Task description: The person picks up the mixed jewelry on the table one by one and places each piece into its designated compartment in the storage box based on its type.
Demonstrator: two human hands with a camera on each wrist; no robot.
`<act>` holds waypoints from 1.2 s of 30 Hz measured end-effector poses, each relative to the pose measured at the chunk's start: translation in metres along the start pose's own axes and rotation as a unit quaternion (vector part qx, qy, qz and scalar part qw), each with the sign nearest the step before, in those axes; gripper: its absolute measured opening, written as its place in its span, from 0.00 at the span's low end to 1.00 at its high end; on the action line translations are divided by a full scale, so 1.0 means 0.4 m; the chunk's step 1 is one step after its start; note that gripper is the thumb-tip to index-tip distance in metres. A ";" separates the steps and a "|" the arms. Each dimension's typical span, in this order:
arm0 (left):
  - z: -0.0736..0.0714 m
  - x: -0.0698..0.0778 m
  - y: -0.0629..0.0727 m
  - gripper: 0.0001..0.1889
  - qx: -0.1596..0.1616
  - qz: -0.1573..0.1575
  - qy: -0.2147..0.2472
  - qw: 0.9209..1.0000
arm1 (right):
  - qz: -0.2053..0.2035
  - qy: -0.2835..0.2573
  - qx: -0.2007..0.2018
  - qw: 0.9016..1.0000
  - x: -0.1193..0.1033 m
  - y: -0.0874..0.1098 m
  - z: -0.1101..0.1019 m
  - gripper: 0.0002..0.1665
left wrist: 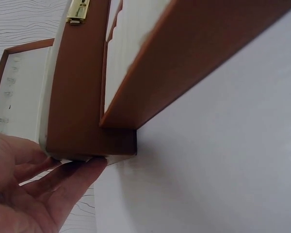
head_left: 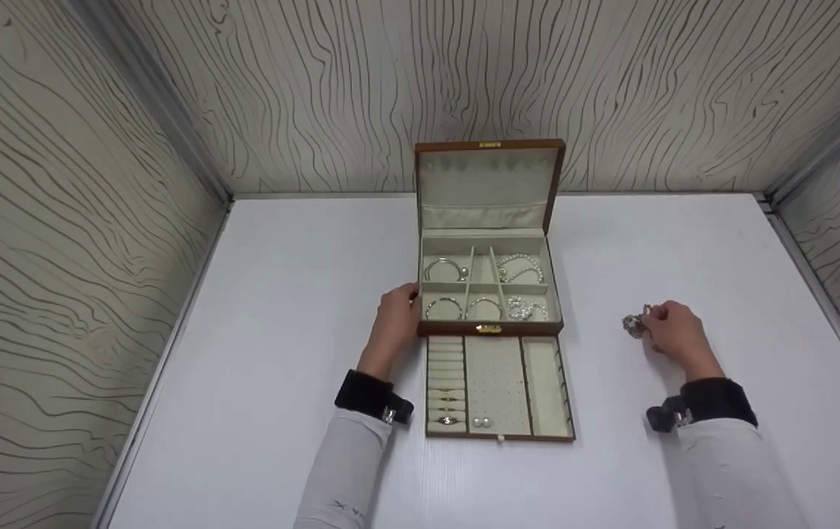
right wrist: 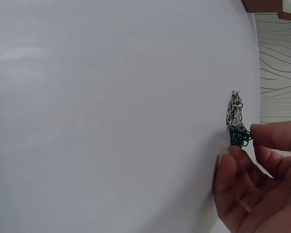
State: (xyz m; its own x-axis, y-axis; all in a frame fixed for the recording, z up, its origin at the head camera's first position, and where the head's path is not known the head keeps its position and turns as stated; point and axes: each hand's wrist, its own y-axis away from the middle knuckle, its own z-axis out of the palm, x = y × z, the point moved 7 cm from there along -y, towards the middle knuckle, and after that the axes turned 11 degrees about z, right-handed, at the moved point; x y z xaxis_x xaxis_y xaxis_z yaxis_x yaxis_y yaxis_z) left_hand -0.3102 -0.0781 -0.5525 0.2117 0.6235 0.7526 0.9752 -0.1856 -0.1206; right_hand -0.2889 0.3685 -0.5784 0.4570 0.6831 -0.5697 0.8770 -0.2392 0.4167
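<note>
A brown jewelry box (head_left: 449,329) stands with its lid (head_left: 486,180) raised and its front drawer (head_left: 464,436) pulled out. Against the box's left side rests my left hand (head_left: 395,319); its fingers (left wrist: 82,179) extend along the outer wall in the left wrist view. To the right of the box, my right hand (head_left: 677,334) pinches a bunched silver chain (head_left: 634,325) between thumb and fingers. The right wrist view shows the chain (right wrist: 234,114) with linked loops sticking out past the fingertips. Whether it touches the table cannot be told.
Bracelets (head_left: 443,270) and strings of pearls (head_left: 522,268) lie in the box's compartments. Rings (head_left: 447,421) and two pearl studs (head_left: 482,422) sit in the drawer. A white table (head_left: 302,294) lies beneath, with patterned walls (head_left: 317,95) behind and beside it.
</note>
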 end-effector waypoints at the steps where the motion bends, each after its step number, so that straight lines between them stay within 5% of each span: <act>1: 0.000 0.000 0.000 0.16 0.000 0.000 0.001 1.000 | 0.007 -0.017 0.001 1.000 0.002 0.001 -0.003 0.13; 10: 0.001 -0.001 -0.001 0.16 -0.001 -0.001 -0.001 1.000 | 0.003 -0.054 0.047 0.997 -0.014 0.022 -0.034 0.14; 25: 0.003 -0.005 0.001 0.15 -0.002 -0.007 -0.003 1.000 | -0.029 -0.077 0.012 0.997 -0.063 0.053 -0.058 0.20; 36: 0.003 -0.003 0.000 0.16 -0.002 -0.016 0.000 1.000 | -0.054 -0.234 -0.085 0.967 -0.084 0.073 -0.053 0.18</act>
State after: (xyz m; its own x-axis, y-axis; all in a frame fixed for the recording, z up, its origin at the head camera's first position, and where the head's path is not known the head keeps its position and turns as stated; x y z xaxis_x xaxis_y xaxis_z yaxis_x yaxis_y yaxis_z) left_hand -0.3103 -0.0781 -0.5543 0.1804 0.6300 0.7554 0.9812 -0.1685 -0.0938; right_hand -0.2818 0.3535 -0.5321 0.4159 0.3005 -0.8583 0.9045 -0.0389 0.4247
